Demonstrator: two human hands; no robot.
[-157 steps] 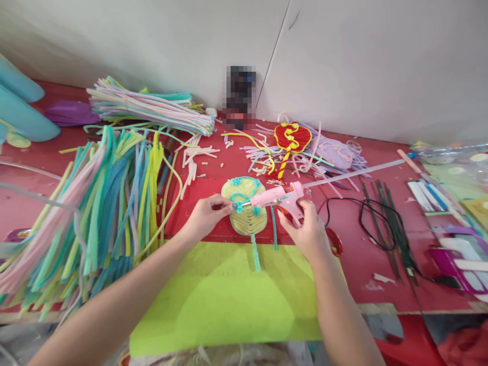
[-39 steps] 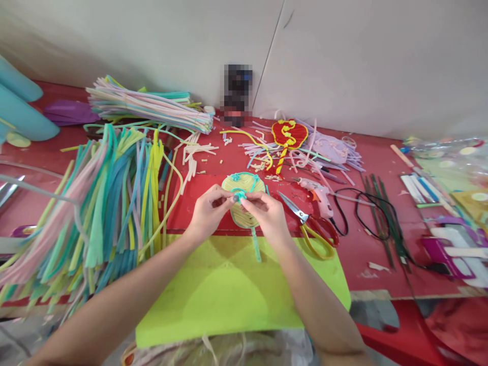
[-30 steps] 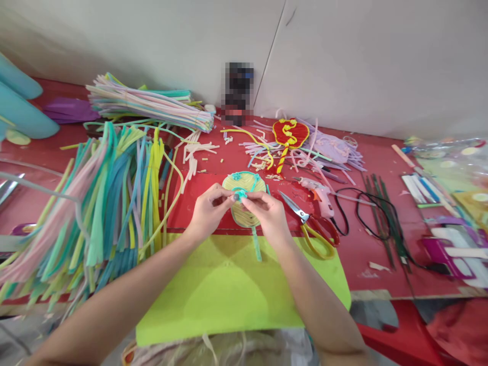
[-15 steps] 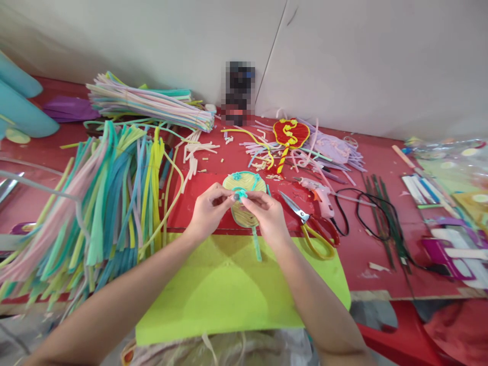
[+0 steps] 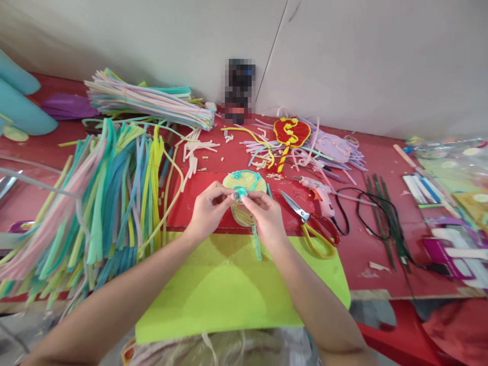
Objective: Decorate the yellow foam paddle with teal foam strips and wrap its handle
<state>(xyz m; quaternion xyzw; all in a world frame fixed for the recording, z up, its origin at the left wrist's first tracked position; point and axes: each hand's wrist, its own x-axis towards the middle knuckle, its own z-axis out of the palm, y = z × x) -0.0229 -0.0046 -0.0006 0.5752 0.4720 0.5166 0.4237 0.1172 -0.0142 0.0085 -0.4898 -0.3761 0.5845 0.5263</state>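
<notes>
The left hand (image 5: 209,209) and right hand (image 5: 267,213) both pinch a little green flower (image 5: 241,193) over the yellow fan (image 5: 246,179) on the tabletop (image 5: 381,146). If one pulls harder, I think it could bend or slip.

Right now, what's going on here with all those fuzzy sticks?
A person's left hand and right hand are pinching a little teal piece together, over a round, pale yellow shape with teal edging. Scissors and a pink glue gun lie on the right, not held. Lots of colorful fuzzy sticks are piled on the left.
</notes>
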